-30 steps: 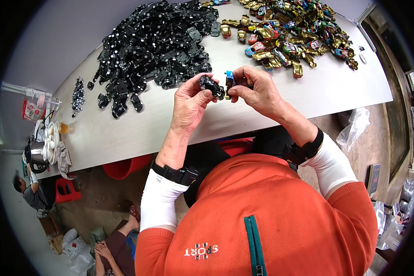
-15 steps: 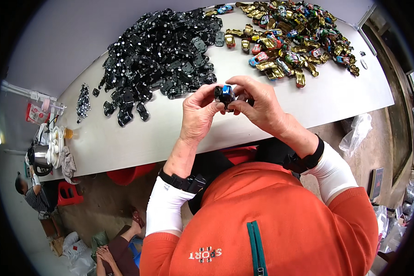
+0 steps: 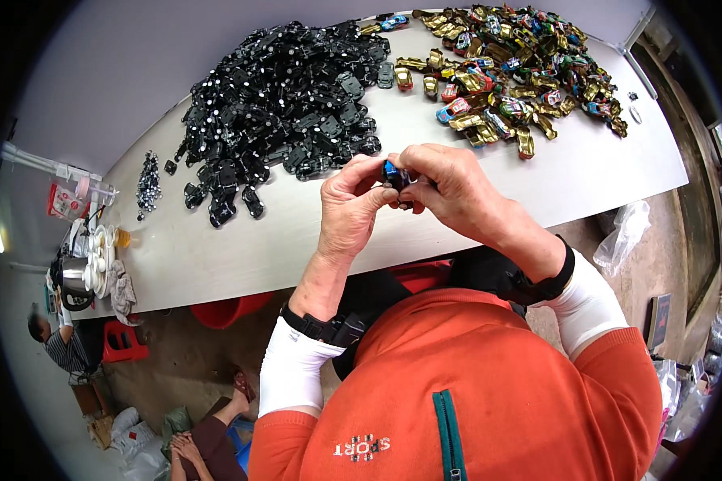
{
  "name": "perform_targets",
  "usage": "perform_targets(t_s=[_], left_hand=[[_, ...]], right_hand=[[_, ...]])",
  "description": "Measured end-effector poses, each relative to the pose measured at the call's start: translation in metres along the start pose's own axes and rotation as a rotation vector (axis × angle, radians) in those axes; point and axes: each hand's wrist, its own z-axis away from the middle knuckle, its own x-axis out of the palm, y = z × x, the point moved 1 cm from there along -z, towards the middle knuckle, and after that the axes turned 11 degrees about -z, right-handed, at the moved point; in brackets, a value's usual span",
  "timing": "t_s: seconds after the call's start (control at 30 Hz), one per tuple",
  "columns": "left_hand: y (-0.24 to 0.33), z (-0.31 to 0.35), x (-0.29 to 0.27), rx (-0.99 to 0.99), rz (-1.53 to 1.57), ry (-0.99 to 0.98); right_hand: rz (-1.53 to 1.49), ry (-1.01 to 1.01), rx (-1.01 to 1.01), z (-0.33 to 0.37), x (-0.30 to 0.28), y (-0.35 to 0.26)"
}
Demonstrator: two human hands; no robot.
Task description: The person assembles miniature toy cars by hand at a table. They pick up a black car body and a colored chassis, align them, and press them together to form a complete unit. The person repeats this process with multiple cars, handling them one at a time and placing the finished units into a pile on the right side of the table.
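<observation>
At far left, a person in a striped top (image 3: 66,351) was beside a red stool (image 3: 124,345), and a kettle (image 3: 74,275) stood by the left end of the pale table (image 3: 257,252). Along the tabletop came small silvery parts (image 3: 148,188), then a heap of black car bases (image 3: 277,100). Before it, the left hand (image 3: 349,208) and right hand (image 3: 461,192) pinched one blue-and-black toy car (image 3: 391,171) between their fingertips, above the table. Gold and coloured car bodies (image 3: 525,148) lay beyond, rightward; clear plastic (image 3: 624,232) lay off the table's edge. A second earlier, black base and blue body were held separately; now they were together, mostly covered by fingers.
</observation>
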Motion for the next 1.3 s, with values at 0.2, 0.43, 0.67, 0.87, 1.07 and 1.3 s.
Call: perform_targets(t_s=[0.2,0.43,0.67,0.87,1.07,1.3], left_hand=[[0.003,0.003,0.009,0.043,0.065,0.013],[0.022,0.002,0.014,0.040,-0.022,-0.015],[0.023,0.003,0.007,0.064,0.003,-0.086],[0.027,0.006,0.017,-0.119,0.005,0.044],[0.000,0.003,-0.003,-0.161,0.264,0.217],[-0.005,0.006,-0.007,-0.104,-0.097,0.168]], right_hand=[[0.119,-0.056,-0.060,0.004,-0.004,-0.015],[0.059,0.068,-0.035,0.004,0.001,-0.018],[0.155,-0.085,-0.174,0.001,0.001,-0.021],[-0.259,-0.034,0.262,-0.008,-0.007,-0.006],[-0.160,-0.056,0.042,-0.003,-0.003,0.016],[-0.196,-0.045,0.339,-0.003,-0.006,0.026]])
